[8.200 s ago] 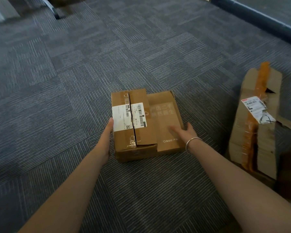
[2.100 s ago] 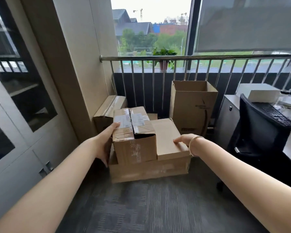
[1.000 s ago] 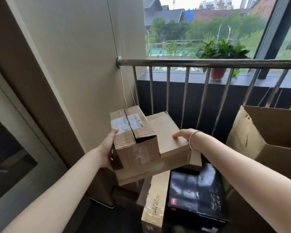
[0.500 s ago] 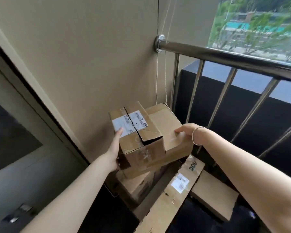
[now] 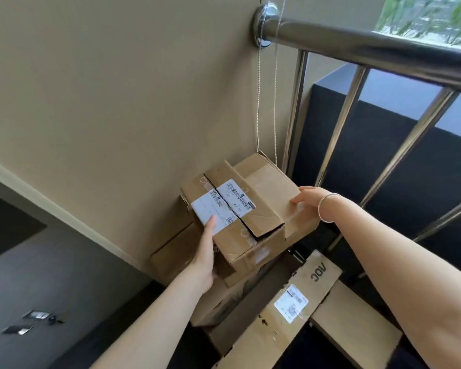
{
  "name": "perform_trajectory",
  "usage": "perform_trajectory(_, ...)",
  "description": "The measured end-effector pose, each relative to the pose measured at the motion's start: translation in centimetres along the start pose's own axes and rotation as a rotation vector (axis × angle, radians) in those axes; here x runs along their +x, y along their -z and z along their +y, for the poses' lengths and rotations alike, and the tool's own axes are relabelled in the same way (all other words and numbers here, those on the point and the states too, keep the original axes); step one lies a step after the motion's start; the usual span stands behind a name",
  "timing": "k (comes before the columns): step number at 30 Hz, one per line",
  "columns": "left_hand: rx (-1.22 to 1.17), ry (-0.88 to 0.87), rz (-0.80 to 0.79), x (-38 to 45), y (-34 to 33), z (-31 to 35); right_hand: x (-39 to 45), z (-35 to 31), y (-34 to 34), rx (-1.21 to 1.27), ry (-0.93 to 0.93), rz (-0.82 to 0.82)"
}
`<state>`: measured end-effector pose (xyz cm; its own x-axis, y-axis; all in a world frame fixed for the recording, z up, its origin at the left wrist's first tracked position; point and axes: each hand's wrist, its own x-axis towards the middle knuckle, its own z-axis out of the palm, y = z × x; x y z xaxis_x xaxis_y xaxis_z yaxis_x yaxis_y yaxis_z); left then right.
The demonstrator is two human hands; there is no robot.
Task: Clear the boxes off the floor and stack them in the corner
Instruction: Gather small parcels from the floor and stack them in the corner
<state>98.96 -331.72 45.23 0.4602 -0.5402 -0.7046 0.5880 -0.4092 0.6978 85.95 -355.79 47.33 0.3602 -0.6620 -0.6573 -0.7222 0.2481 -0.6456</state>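
A small box [image 5: 234, 209] stacked on a flat box [image 5: 272, 187] was held above the corner pile [image 5: 218, 302], beside the wall [image 5: 117, 89] and railing [image 5: 357, 46]. The left hand [image 5: 205, 259] was pressed flat, fingers straight; the right hand's [image 5: 308, 197] fingers were curled on the flat box's edge.

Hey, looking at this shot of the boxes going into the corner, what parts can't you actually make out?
All in the head view:
- Shipping label print on the small box: too small to read.
- Whether the flat box beneath it already rests on the lower box: hidden by the carried boxes and the left hand.
- Right hand fingers: curled over the flat box's far edge.
- Long AOC carton: cut off by the bottom edge.
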Motion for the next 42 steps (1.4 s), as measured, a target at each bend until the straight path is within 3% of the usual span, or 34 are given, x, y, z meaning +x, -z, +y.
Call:
perform_trajectory(10,-0.108,-0.069,-0.033,4.4,-2.2,-3.2,5.7,1.6,-0.4,-0.013,0.113,0.059)
perform_trajectory(22,-0.122,-0.063,-0.028,8.6,-4.1,-4.7,10.1,5.3,-2.0,0.325,0.158,0.308)
perform_trajectory(29,-0.154,-0.104,0.102,9.2,-5.1,-4.8,9.3,7.6,-5.0,0.549,0.151,0.489)
perform_trajectory(34,-0.244,-0.08,0.309,9.7,-5.8,-4.5,8.2,8.9,-7.1,0.404,0.019,0.643)
perform_trajectory(37,-0.211,-0.066,0.402,10.1,-6.2,-4.0,8.5,8.2,-7.3,0.503,-0.065,0.569)
perform_trajectory(42,-0.158,-0.104,0.413,10.9,-6.0,-2.4,9.7,6.2,-6.4,0.554,-0.062,0.476)
